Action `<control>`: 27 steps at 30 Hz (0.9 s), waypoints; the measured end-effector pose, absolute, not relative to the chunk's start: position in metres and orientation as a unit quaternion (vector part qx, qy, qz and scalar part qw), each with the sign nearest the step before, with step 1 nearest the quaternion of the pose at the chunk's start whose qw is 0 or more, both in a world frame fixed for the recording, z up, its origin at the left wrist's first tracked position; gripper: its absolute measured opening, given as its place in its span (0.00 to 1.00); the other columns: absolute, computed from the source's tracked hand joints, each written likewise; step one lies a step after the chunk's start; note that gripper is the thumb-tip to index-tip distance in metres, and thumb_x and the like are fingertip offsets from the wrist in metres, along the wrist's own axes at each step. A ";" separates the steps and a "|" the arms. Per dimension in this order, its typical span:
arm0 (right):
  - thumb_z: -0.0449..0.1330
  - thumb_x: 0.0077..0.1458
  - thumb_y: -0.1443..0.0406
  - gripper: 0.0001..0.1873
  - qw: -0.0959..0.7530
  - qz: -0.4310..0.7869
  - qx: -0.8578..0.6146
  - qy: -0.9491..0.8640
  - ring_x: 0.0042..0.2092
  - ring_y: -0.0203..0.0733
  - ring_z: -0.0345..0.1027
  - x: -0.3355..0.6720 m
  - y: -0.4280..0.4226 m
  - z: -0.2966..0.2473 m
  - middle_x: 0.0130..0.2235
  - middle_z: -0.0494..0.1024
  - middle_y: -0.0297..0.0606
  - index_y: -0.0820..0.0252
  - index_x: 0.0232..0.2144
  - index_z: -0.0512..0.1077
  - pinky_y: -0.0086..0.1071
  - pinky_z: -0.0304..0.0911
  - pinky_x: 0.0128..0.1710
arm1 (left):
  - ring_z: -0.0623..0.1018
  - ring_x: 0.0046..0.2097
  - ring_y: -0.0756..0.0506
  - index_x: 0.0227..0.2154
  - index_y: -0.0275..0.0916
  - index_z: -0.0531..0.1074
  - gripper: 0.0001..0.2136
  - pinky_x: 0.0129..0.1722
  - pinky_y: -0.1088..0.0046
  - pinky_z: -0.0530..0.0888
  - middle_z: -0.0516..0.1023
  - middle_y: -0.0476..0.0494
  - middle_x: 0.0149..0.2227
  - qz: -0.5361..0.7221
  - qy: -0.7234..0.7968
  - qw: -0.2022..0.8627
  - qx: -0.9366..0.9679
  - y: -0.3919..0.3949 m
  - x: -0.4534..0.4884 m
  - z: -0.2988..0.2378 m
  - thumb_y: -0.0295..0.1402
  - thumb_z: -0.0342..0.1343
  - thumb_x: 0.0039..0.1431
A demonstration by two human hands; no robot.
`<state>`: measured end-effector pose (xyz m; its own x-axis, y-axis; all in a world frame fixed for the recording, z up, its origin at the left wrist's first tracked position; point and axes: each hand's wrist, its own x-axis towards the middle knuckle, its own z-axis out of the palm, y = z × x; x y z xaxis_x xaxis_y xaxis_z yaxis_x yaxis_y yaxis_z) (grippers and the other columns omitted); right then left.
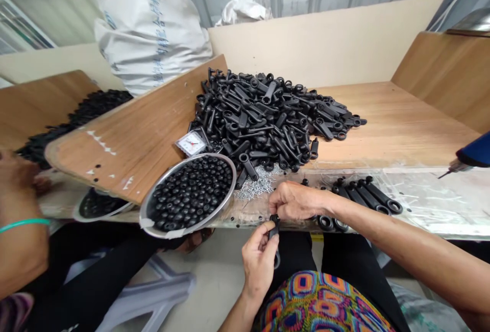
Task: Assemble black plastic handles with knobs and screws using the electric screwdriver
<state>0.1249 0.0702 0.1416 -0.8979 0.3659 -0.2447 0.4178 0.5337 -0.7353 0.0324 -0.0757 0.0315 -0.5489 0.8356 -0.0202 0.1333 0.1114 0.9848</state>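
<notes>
My left hand (260,255) grips a black plastic crank arm (274,231) over the bench's front edge, its ring end pointing down. Just above its upper end is my right hand (294,200), fingers curled together at the bench edge; whatever they pinch is hidden. Small silver screws (257,183) lie heaped just beyond that hand. Left of the screws, a metal bowl (143,214) holds black round knobs (193,192). Several crank arms with knobs on their ends (369,197) lie in a row under and beside my right forearm.
A large pile of black crank arms (260,112) covers the bench's middle behind a small clock (191,142). A wooden divider (126,138) stands at left, with a co-worker's arm (21,225) beyond. A blue power screwdriver (474,151) points in from the right. Behind stands a white sack (149,26).
</notes>
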 end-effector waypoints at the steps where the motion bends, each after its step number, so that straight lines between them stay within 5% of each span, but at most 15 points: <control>1: 0.51 0.36 0.72 0.12 0.029 -0.419 0.226 0.879 0.20 0.28 0.52 0.125 0.070 0.141 0.17 0.61 0.26 0.65 0.25 0.73 0.21 0.45 0.19 | 0.69 0.25 0.53 0.36 0.36 0.75 0.12 0.26 0.80 0.68 0.72 0.50 0.24 0.559 0.679 0.308 0.362 -0.076 0.033 0.033 0.34 0.58 0.48; 13: 0.52 0.51 0.64 0.12 0.075 -0.190 0.188 0.961 0.33 0.40 0.69 0.132 0.060 0.162 0.31 0.77 0.38 0.56 0.35 0.74 0.27 0.53 0.27 | 0.60 0.19 0.57 0.37 0.33 0.73 0.17 0.16 0.83 0.58 0.64 0.55 0.19 0.597 0.620 0.425 0.281 -0.066 0.036 0.039 0.37 0.61 0.44; 16: 0.53 0.51 0.64 0.11 0.110 -0.134 0.198 0.965 0.34 0.42 0.71 0.132 0.060 0.169 0.32 0.78 0.40 0.57 0.33 0.74 0.27 0.54 0.27 | 0.68 0.22 0.54 0.40 0.33 0.72 0.19 0.19 0.82 0.65 0.71 0.51 0.24 0.591 0.622 0.408 0.311 -0.059 0.035 0.039 0.39 0.61 0.45; 20: 0.55 0.48 0.69 0.10 0.112 -0.070 0.259 0.957 0.34 0.44 0.72 0.134 0.071 0.170 0.32 0.78 0.43 0.60 0.33 0.75 0.28 0.57 0.28 | 0.74 0.29 0.50 0.45 0.35 0.70 0.19 0.27 0.77 0.72 0.76 0.43 0.33 0.536 0.654 0.294 0.445 -0.059 0.034 0.046 0.39 0.57 0.51; 27: 0.54 0.46 0.72 0.12 0.082 -0.022 0.275 0.958 0.38 0.48 0.70 0.132 0.096 0.145 0.34 0.76 0.49 0.63 0.34 0.75 0.31 0.59 0.31 | 0.73 0.47 0.42 0.41 0.37 0.71 0.10 0.48 0.63 0.69 0.75 0.39 0.42 0.445 0.596 -0.039 0.667 -0.054 0.031 0.041 0.28 0.53 0.55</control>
<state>0.1325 0.0964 0.1447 -0.8351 0.5234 -0.1692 0.5306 0.8476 0.0033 0.0307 -0.0537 0.0406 -0.1066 0.7606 0.6403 0.8306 -0.2858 0.4778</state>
